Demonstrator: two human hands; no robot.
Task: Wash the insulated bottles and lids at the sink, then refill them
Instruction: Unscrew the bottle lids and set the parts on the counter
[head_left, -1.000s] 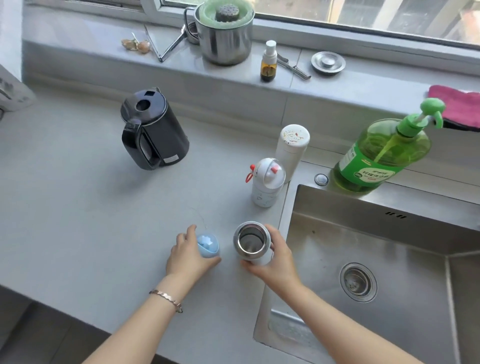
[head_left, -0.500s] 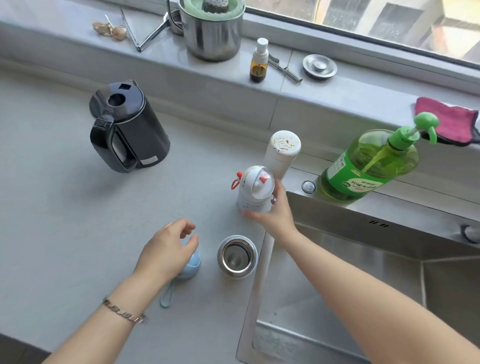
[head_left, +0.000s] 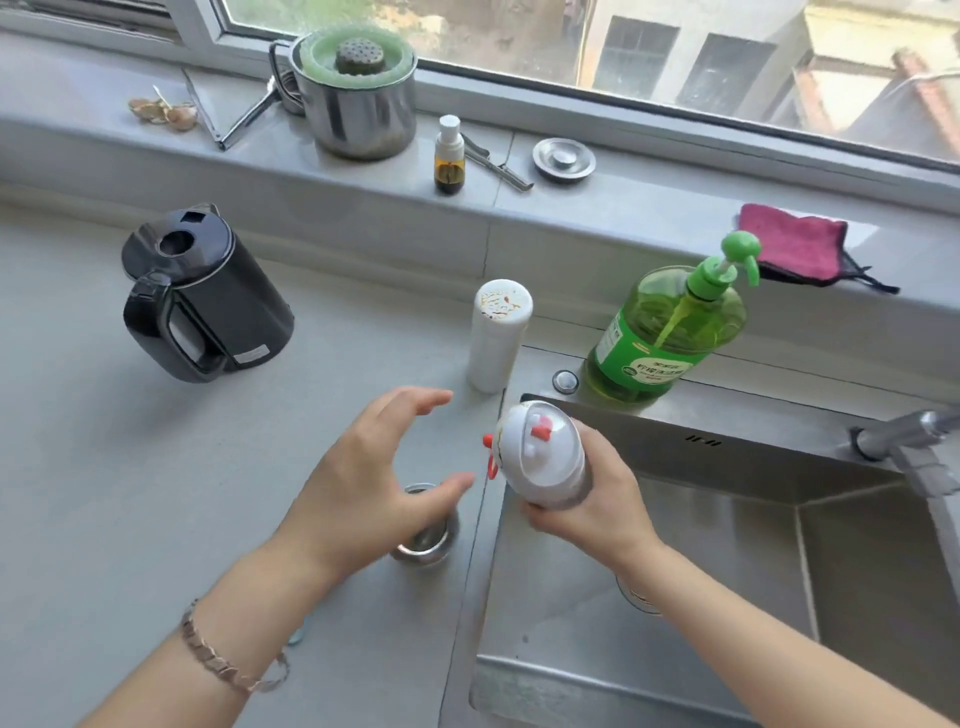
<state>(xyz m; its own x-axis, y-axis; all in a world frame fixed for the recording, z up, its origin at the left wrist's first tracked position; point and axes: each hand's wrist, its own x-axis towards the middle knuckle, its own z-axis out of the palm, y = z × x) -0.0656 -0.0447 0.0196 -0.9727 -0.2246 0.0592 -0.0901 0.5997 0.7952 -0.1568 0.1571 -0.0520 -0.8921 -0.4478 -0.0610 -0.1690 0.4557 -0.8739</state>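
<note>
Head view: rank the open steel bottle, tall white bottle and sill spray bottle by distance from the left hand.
1. Open steel bottle, just under the left hand.
2. Tall white bottle, farther ahead, to the right.
3. Spray bottle, far back on the windowsill.

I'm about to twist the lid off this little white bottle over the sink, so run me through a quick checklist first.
1. Right hand has a firm hold on the small white bottle: ok, its fingers wrap round the body.
2. Lid on and facing the free hand: ok.
3. Left hand free to take the lid: ok, it is open and holds nothing.
4. Open steel bottle clear of the hands: not ok, it stands on the counter right below the left hand and could be knocked.
5. Bottle over the sink for drips: ok, it is held at the basin's left edge.
6. Tap off: cannot tell, only part of it shows.
</note>
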